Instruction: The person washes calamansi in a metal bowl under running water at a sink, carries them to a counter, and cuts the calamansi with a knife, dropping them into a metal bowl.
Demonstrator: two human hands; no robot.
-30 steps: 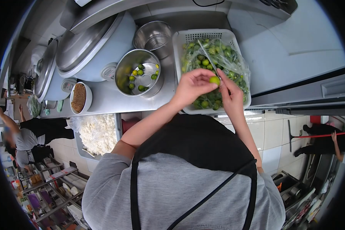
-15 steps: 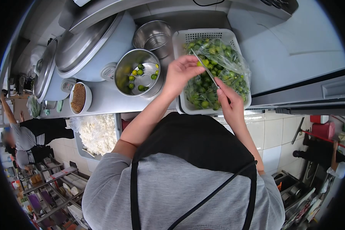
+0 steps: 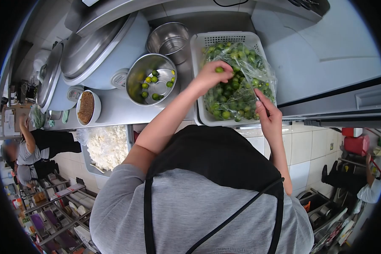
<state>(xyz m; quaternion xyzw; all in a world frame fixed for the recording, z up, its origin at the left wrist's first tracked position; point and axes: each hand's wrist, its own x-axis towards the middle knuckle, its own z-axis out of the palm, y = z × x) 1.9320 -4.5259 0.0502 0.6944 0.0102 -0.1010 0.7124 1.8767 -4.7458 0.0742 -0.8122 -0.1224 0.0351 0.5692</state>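
My left hand (image 3: 216, 77) is closed, with its fingers around a small green lime (image 3: 219, 69). It hangs over the bag of limes. My right hand (image 3: 269, 113) grips a knife (image 3: 258, 98) near the right side of the basket; little of the blade can be made out. Below both hands is a white perforated basket (image 3: 197, 46) with a clear plastic bag (image 3: 264, 74) full of green limes (image 3: 226, 91). To the left, a steel pot (image 3: 133, 91) holds several small green and yellowish limes.
Another steel pot (image 3: 170, 31) stands behind the first. Further left are large lidded containers (image 3: 114, 59) and a white bowl (image 3: 98, 111) with a brown sponge-like block. White shredded material fills a grey tub (image 3: 91, 158) below the counter. Other people (image 3: 27, 150) are at both sides.
My right hand has moved right with the knife, away from my left hand. My left hand has shifted slightly right and turned over, a lime now showing in its fingers.
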